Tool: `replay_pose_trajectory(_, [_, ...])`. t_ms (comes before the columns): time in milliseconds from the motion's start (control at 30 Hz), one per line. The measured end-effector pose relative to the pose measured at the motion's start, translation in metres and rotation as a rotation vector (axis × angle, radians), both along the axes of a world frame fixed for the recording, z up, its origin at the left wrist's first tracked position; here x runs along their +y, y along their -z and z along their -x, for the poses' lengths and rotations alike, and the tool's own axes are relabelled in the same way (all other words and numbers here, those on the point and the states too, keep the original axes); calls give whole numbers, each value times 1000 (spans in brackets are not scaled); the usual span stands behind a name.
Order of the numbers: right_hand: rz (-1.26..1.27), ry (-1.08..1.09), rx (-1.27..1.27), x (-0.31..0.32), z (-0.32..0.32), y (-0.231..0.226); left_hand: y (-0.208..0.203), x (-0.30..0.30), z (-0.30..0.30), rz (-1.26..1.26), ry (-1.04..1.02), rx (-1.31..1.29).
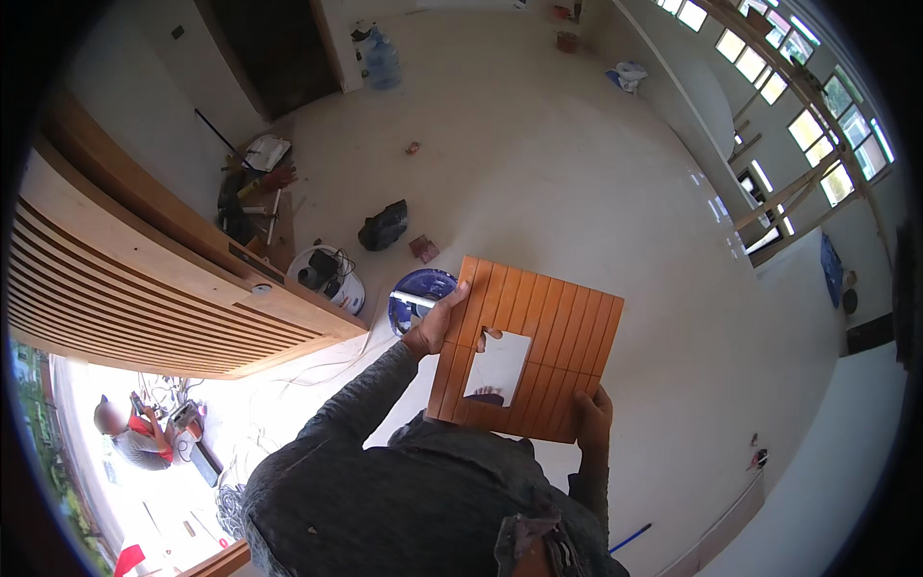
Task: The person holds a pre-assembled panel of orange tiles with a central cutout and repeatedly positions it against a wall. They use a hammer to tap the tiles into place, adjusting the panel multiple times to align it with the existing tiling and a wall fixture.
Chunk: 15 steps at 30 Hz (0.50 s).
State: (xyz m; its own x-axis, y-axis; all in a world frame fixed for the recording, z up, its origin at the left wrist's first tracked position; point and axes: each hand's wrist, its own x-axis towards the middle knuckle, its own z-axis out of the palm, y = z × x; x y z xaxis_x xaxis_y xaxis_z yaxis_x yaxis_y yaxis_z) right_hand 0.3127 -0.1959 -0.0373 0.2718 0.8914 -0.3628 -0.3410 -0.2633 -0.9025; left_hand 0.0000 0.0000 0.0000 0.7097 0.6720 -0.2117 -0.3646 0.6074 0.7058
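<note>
An orange-brown grooved panel (558,332) with a rectangular cut-out is held tilted in front of my body. My left hand (437,325) grips its left edge, and fingertips show through the upper corner of the opening. At the lower right corner, my right hand (593,415) is closed on the edge with the thumb on the front face. Through the cut-out I see pale floor and part of a foot. Just beyond my left hand stands a blue bucket (396,313) with a white roller-like thing in it.
A white bucket (356,296) with a dark tool stands beside the slatted wooden door (144,279). A black bag (385,225) and a reddish block (423,249) lie on the floor. Outside, at lower left, another person (139,438) sits among tools and cables. Water jugs (382,62) stand far off.
</note>
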Motion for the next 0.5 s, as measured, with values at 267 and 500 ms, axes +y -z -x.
replay_pose_trajectory(267, [-59,-132,-73,-2,1,168,182,-50,23,-36,-191,-50])
replay_pose_trajectory(500, [-84,-424,-139,82,-53,302,349,-67,-7,-36,-509,-71])
